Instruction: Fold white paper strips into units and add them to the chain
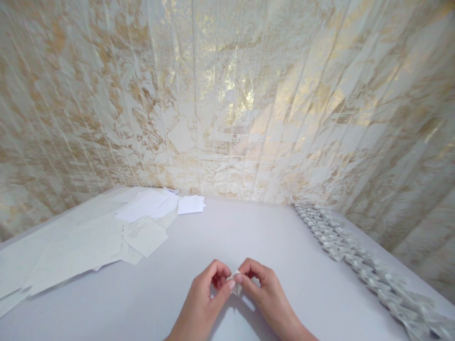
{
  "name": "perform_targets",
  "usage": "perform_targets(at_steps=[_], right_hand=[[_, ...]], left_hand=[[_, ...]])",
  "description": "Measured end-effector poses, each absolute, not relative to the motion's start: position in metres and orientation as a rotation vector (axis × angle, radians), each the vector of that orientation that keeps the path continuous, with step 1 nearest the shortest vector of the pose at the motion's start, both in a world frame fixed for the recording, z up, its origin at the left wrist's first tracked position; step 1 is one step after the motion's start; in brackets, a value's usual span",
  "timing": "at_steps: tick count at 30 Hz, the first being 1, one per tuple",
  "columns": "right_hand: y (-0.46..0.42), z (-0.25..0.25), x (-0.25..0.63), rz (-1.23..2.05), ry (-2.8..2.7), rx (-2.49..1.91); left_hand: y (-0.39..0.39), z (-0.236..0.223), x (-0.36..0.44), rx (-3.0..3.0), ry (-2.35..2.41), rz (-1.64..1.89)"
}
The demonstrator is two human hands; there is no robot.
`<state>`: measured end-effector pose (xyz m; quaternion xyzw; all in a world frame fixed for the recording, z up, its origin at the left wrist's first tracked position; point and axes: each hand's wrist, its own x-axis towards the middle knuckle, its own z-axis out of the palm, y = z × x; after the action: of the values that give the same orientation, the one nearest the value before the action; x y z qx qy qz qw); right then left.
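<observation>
Nearest to my head camera, both forearms reach in from the bottom edge, and the hands meet just right of the middle. The left hand (204, 294) is curled into a pinch, thumb against the bent fingers with only a small hollow inside, and its tips grip one side of a small folded paper piece (236, 289). The right hand (271, 291) mirrors it from the other side, thumb and forefinger closed on the same piece. I see the piece between the two thumbs, above the counter (231, 237), with a pointed lower end showing; the fingers hide much of the rest, so I cannot tell its full shape. Shadows fall on the pale surface beneath. Out to my right, rows of folded pieces (350, 258), packed close together, run from the near corner to the back edge. On my left, large pale sheets (74, 248) overlap loosely, and a printed sheet (146, 235) lies at their right end. Beyond it are whiter sheets (144, 204), with a small stack of paper (190, 205) just beside them. Behind everything hangs a gold-patterned curtain (220, 104).
</observation>
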<state>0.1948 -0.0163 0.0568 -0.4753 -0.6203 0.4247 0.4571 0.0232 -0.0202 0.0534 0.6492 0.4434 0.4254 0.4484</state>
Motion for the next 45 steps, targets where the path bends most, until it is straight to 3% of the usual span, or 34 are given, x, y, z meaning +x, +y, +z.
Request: perform_targets(at_steps=[8,25,37,45], right_hand=[[-0.0159,0.0538,0.1894,1.258,-1.355,-1.096],[-0.0166,0.0496,0.1866,1.352,-1.331,-0.875],[-0.0189,0.0523,0.1936,0.975,-1.543,-0.913],[-0.021,0.0549,0.194,0.793,-1.678,-0.964]], left_hand=[[-0.0231,0.0567,0.0266,1.696,1.162,1.014],[-0.0194,0.0508,0.0265,1.74,1.157,1.126],[-0.0182,0.0574,0.0225,1.217,0.913,1.071],[-0.0164,0.0553,0.0256,1.222,0.902,1.148]])
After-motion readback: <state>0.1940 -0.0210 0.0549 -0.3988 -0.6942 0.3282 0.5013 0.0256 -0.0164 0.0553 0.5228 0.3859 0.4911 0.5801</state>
